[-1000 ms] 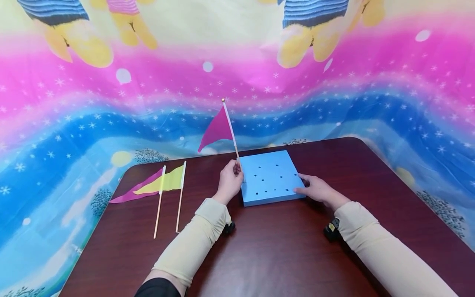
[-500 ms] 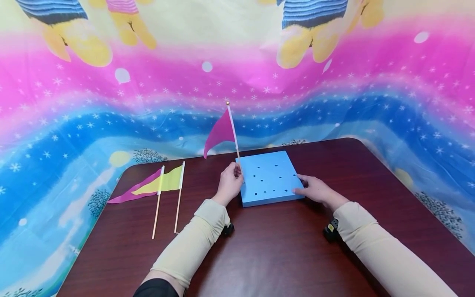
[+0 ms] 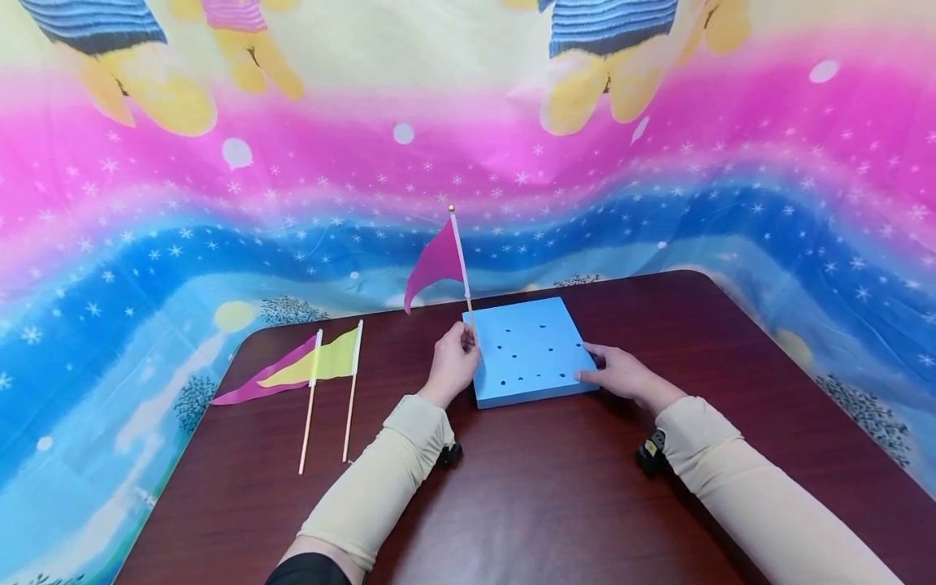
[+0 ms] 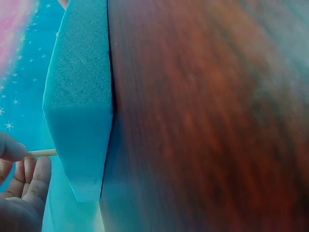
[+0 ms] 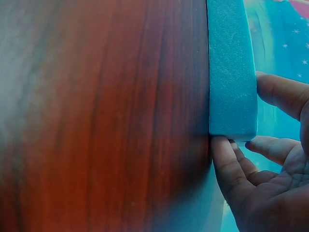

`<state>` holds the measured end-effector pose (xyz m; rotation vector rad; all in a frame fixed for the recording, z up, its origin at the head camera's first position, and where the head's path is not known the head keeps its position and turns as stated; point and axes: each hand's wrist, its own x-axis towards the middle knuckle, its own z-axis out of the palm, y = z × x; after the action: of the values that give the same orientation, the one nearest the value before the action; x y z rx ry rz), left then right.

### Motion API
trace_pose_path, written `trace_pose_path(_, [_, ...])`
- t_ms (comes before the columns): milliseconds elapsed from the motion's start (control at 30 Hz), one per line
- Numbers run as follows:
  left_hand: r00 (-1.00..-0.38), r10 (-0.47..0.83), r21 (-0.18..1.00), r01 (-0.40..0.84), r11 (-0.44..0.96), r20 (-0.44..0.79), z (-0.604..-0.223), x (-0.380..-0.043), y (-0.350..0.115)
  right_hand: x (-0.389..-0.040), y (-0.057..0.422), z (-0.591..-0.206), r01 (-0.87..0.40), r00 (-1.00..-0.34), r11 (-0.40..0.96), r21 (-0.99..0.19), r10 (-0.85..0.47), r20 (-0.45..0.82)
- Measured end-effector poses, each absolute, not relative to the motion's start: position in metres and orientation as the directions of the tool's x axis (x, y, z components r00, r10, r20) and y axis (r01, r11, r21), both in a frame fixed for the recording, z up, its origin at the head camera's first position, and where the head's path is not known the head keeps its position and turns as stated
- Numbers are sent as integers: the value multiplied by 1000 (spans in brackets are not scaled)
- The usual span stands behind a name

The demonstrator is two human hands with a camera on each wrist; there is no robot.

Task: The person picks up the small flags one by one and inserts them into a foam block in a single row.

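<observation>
A thin wooden stick with a magenta pennant flag (image 3: 442,258) stands nearly upright, tilted slightly left. My left hand (image 3: 454,363) pinches that stick low down, at the left edge of a flat blue foam block (image 3: 530,361) dotted with several small holes. In the left wrist view the stick (image 4: 42,152) runs from the fingertips to the block's top face; its lower end is hidden. At the block's right side, my right hand (image 3: 620,374) grips it. The right wrist view shows the thumb (image 5: 280,92) on the top face and the fingers against the side.
On the left of the dark wooden table (image 3: 556,487) lie another magenta pennant flag (image 3: 272,376) and a yellow one (image 3: 338,357), partly overlapping, sticks toward the near edge. A printed cloth backdrop (image 3: 468,146) hangs behind the table.
The upright flag has tipped a little to the right and sunk slightly, its pennant swinging with it. Both hands keep their holds, and the block stays in place.
</observation>
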<state>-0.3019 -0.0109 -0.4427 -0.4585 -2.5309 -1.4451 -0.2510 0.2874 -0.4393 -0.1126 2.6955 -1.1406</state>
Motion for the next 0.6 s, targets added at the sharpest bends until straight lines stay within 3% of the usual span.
trace_pose_path(600, [-945, 169, 806, 326, 494, 279, -439, -290, -27, -249, 287, -435, 14, -972, 696, -718, -158, -173])
